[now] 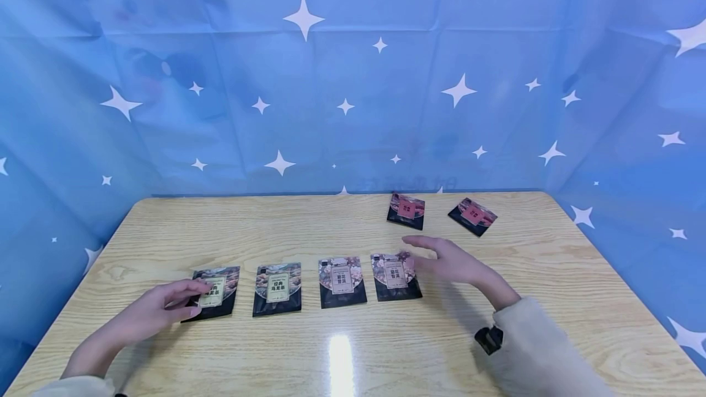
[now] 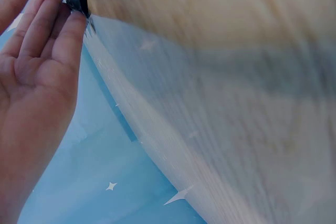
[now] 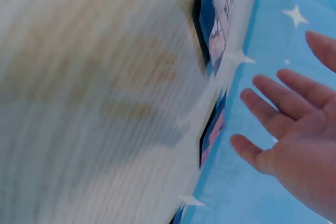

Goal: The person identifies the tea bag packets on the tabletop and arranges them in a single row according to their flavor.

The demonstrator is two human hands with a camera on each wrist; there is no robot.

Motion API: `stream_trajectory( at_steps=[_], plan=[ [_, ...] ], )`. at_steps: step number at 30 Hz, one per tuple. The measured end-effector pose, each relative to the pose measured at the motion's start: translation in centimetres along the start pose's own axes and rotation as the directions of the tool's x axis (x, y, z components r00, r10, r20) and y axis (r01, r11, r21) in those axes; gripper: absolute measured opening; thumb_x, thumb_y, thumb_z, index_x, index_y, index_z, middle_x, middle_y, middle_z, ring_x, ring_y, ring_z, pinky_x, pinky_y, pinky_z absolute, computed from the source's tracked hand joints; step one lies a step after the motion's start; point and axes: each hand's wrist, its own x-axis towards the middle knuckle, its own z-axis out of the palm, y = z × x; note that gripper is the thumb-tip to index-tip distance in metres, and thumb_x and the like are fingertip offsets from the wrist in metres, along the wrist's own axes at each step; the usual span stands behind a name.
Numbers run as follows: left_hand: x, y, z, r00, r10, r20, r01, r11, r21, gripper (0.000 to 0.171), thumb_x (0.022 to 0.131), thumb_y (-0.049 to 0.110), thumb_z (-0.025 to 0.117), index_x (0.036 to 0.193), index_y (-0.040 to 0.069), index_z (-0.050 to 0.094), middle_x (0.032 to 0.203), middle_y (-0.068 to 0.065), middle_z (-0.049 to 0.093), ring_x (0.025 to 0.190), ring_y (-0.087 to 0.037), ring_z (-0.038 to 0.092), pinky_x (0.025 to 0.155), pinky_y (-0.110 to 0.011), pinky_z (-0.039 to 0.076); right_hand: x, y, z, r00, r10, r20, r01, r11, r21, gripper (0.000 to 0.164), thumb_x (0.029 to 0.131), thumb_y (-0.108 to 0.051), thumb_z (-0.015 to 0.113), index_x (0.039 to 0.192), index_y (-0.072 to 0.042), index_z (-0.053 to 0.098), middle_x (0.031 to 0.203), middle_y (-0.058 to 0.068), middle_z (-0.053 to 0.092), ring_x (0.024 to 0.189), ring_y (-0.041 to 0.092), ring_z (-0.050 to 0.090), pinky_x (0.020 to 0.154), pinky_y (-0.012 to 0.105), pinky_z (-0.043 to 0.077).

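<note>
Four flat sachets lie in a row on the wooden table. My left hand (image 1: pixel 157 306) reaches over the leftmost green-labelled sachet (image 1: pixel 223 290), its fingertips at that sachet and the thumb apart, as the left wrist view shows. Beside it lies a second green-labelled sachet (image 1: pixel 277 290). Two sachets with pale pink labels continue the row, an inner one (image 1: pixel 342 283) and an outer one (image 1: pixel 396 277). Just right of the outer one is my right hand (image 1: pixel 449 261), fingers spread and holding nothing; in the right wrist view its palm (image 3: pixel 310 150) is turned to the camera.
Two red-labelled sachets lie near the back edge, one upright to the view (image 1: pixel 406 211) and one turned askew (image 1: pixel 472 216). A blue curtain (image 1: pixel 342 78) with white stars stands behind the table (image 1: pixel 265 360). A dark band (image 1: pixel 488 339) is on the right cuff.
</note>
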Motion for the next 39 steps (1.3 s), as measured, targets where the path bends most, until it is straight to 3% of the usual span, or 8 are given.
stream_trajectory(
  at_steps=[9, 18, 32, 39],
  plan=[
    [-0.1, 0.3, 0.0, 1.000, -0.014, -0.004, 0.014, 1.000, -0.014, 0.043, 0.090, 0.022, 0.059, 0.124, -0.003, 0.049, 0.126, -0.029, 0.045, 0.117, -0.052, 0.037, 0.088, -0.044, 0.046, 2.2, 1.9, -1.5, 0.997, 0.053, -0.059, -0.050, 0.998, 0.043, 0.054, 0.095, -0.024, 0.051, 0.138, 0.004, 0.034, 0.137, 0.025, 0.037, 0.126, 0.041, 0.033, 0.100, 0.057, 0.030],
    [-0.1, 0.3, -0.1, 1.000, -0.018, -0.004, 0.018, 1.000, -0.011, 0.043, 0.090, 0.022, 0.059, 0.124, -0.003, 0.049, 0.127, -0.029, 0.045, 0.117, -0.052, 0.037, 0.087, -0.045, 0.046, 4.6, 2.7, -2.5, 0.984, 0.163, -0.074, -0.160, 0.986, 0.046, 0.055, 0.096, -0.019, 0.049, 0.141, 0.002, 0.027, 0.141, 0.026, 0.029, 0.129, 0.041, 0.028, 0.102, 0.057, 0.027],
    [0.0, 0.3, -0.1, 1.000, -0.028, -0.001, 0.028, 1.000, -0.005, 0.044, 0.090, 0.023, 0.059, 0.124, -0.002, 0.049, 0.127, -0.028, 0.045, 0.117, -0.051, 0.038, 0.087, -0.048, 0.046, 6.9, 3.7, -2.1, 0.968, 0.238, -0.077, -0.232, 0.969, 0.082, 0.058, 0.095, -0.020, 0.050, 0.145, -0.007, 0.024, 0.146, 0.020, 0.022, 0.133, 0.039, 0.019, 0.105, 0.057, 0.022],
    [0.0, 0.2, -0.1, 1.000, -0.029, -0.007, 0.029, 1.000, -0.009, 0.043, 0.090, 0.023, 0.059, 0.124, -0.001, 0.050, 0.127, -0.028, 0.045, 0.117, -0.051, 0.038, 0.086, -0.046, 0.047, 7.4, 4.3, -1.5, 0.977, 0.207, -0.049, -0.203, 0.976, 0.073, 0.058, 0.095, -0.019, 0.051, 0.144, -0.002, 0.024, 0.145, 0.021, 0.024, 0.133, 0.038, 0.020, 0.106, 0.054, 0.021]
  ],
)
